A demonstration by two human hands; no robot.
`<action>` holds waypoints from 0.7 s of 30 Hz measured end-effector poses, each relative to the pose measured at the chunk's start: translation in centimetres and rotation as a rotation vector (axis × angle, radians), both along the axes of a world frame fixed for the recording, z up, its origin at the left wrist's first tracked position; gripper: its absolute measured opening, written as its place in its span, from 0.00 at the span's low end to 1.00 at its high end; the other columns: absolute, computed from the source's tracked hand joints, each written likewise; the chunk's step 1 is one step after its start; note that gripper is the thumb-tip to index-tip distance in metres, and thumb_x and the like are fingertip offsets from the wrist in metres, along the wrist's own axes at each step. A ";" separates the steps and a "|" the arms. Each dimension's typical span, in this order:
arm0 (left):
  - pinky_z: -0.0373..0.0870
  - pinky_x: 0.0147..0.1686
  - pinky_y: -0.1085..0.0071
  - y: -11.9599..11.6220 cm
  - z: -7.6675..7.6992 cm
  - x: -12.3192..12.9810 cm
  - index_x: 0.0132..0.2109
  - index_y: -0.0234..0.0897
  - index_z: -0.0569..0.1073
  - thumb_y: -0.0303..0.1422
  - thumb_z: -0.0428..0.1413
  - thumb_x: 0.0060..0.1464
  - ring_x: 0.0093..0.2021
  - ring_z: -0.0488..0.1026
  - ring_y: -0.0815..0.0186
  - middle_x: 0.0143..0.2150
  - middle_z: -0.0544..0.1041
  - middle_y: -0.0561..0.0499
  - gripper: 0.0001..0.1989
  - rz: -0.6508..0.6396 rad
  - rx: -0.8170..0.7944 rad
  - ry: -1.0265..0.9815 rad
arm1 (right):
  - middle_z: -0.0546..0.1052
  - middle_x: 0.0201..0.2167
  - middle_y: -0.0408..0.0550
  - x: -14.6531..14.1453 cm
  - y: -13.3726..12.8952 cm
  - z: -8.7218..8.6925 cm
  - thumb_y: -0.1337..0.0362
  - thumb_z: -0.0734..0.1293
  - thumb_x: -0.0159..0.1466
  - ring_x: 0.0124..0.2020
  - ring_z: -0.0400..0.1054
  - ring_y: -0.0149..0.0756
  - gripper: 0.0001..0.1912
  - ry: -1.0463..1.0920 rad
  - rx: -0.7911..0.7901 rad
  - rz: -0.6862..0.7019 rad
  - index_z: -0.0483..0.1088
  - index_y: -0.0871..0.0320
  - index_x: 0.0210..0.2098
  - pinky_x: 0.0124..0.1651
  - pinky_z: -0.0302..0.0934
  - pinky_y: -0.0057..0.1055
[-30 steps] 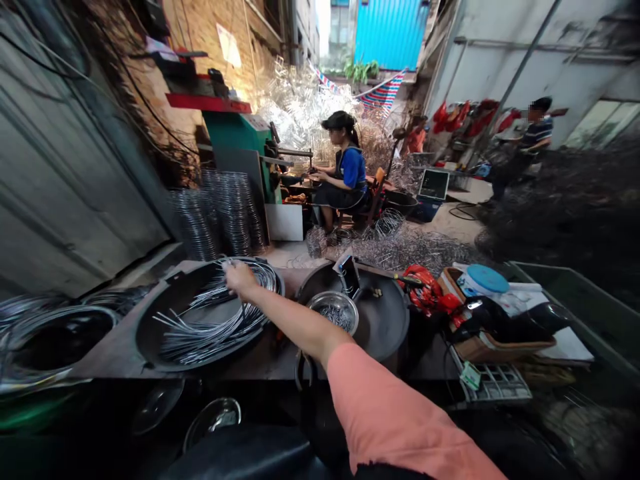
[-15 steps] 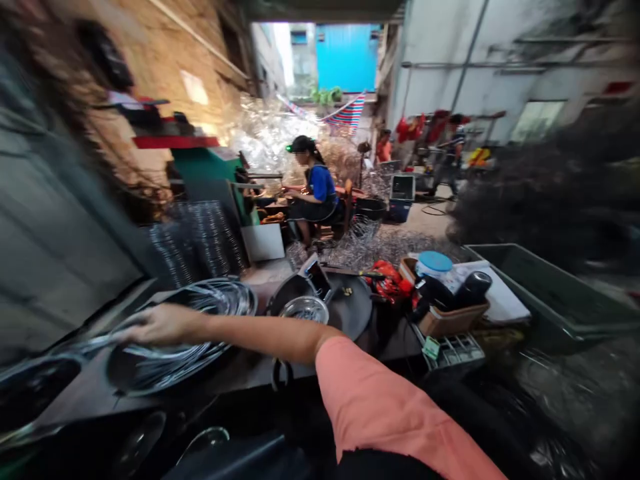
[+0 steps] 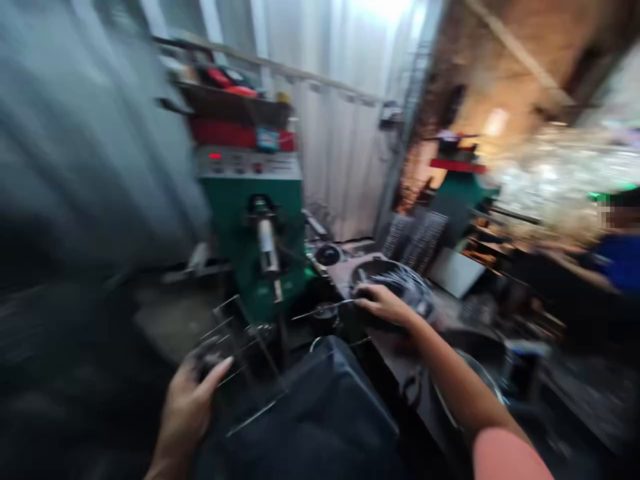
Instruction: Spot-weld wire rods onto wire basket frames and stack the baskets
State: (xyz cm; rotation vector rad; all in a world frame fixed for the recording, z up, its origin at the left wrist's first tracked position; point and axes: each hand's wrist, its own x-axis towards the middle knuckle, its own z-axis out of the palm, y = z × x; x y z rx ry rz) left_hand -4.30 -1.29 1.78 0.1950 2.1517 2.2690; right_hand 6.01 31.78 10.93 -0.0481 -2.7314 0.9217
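My left hand (image 3: 193,393) is at the lower left, its fingers closed on a thin metal wire frame (image 3: 261,347) that is blurred and reaches towards the middle. Pinched in my right hand (image 3: 383,303) is a thin metal wire (image 3: 320,310), pointing left. A pan of bent wires (image 3: 407,287) lies just behind that hand. Between my hands and beyond them stands a green machine (image 3: 225,213) with a pale upright electrode-like rod (image 3: 267,247). Dark cloth (image 3: 320,407) covers my lap below the wire frame.
A shelf (image 3: 230,103) with loose items tops the machine, against a corrugated metal wall (image 3: 335,153). At right are a dark pan (image 3: 470,343), a second green machine (image 3: 453,200), a white board (image 3: 455,270) and a seated person in blue (image 3: 620,260).
My view has swung left to the green machine. The right hand has come away from the wire pan with a wire. My left hand and the wire frame have come into view.
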 end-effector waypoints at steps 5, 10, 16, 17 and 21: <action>0.64 0.36 0.72 -1.5 -0.8 -1.5 0.46 0.35 0.70 0.37 0.64 0.37 0.30 0.66 0.71 0.26 0.67 0.58 0.26 0.063 0.213 -0.015 | 0.76 0.33 0.48 -4.3 -0.7 -1.2 0.61 0.61 0.57 0.36 0.69 0.38 0.12 0.024 -0.015 0.137 0.72 0.57 0.37 0.42 0.61 0.32; 0.62 0.36 0.71 -1.6 -2.2 -1.6 0.45 0.35 0.69 0.36 0.63 0.37 0.32 0.66 0.69 0.27 0.66 0.57 0.25 0.077 0.203 -0.050 | 0.76 0.32 0.49 -6.6 -2.0 -3.2 0.55 0.62 0.58 0.35 0.70 0.39 0.13 0.061 -0.117 0.098 0.72 0.56 0.35 0.42 0.62 0.34; 0.58 0.28 0.74 -1.7 -3.9 -1.5 0.47 0.35 0.69 0.37 0.62 0.40 0.25 0.60 0.72 0.25 0.63 0.59 0.25 0.036 0.090 -0.101 | 0.75 0.29 0.46 -8.1 -3.4 -5.6 0.55 0.62 0.58 0.33 0.69 0.36 0.12 -0.013 -0.187 0.128 0.70 0.57 0.32 0.38 0.62 0.30; 0.58 0.28 0.74 -1.8 -4.0 -1.5 0.47 0.35 0.69 0.37 0.62 0.40 0.25 0.60 0.72 0.25 0.63 0.59 0.24 0.039 0.082 -0.106 | 0.75 0.29 0.46 -8.3 -3.7 -6.0 0.56 0.62 0.58 0.33 0.69 0.36 0.11 -0.027 -0.203 0.152 0.70 0.57 0.32 0.39 0.63 0.31; 0.59 0.29 0.74 -2.4 -4.6 -1.7 0.46 0.35 0.70 0.36 0.62 0.39 0.26 0.60 0.72 0.25 0.63 0.59 0.24 0.065 0.070 -0.096 | 0.75 0.32 0.47 -9.1 -5.2 -7.2 0.57 0.61 0.58 0.37 0.69 0.37 0.12 -0.065 -0.273 0.233 0.71 0.57 0.34 0.43 0.62 0.32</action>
